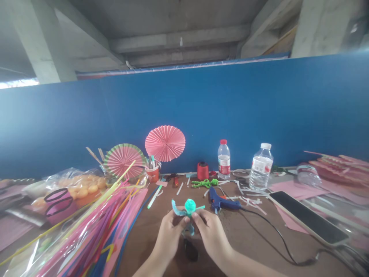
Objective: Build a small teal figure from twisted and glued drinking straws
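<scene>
Between my two hands, above the near middle of the table, is a small turquoise pipe-cleaner figure (pixel 190 206) with a round coiled head. A fuzzy blue strand curls up on its left, and a thin turquoise strand sticks out to its right. My left hand (pixel 174 227) pinches it from the left, thumb near the base of the coil. From the other side my right hand (pixel 206 226) grips it with thumb and fingers. The fingertips partly hide the lower part, where some blue fuzz shows. Under the hands, a dark oval object (pixel 190 250) lies on the table.
A blue glue gun (pixel 220 201) with its cord lies right of my hands, near a phone (pixel 308 217). Colourful pipe cleaners (pixel 95 227) fill the left. Behind stand two bottles (pixel 224 161), a red spool (pixel 203 171), a pen cup (pixel 153 174) and pink paper fans (pixel 165 143).
</scene>
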A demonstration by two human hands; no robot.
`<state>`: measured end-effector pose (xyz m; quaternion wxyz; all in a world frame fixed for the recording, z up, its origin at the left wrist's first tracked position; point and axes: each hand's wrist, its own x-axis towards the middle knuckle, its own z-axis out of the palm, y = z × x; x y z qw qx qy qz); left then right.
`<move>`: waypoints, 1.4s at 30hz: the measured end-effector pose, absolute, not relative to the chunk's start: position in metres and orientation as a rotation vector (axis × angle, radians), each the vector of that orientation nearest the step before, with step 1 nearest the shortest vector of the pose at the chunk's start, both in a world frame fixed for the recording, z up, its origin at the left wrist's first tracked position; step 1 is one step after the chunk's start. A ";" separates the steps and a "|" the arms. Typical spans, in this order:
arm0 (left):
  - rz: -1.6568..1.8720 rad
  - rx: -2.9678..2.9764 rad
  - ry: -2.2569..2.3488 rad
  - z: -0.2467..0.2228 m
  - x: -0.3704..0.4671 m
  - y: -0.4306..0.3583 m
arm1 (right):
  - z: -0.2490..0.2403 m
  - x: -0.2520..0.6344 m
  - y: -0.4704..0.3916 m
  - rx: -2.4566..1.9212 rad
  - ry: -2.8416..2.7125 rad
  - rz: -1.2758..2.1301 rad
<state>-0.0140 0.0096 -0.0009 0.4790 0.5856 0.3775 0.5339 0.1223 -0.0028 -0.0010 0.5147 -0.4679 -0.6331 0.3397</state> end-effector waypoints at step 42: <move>1.420 1.414 1.110 0.005 -0.021 0.009 | -0.012 0.115 -0.003 -1.079 -1.495 1.105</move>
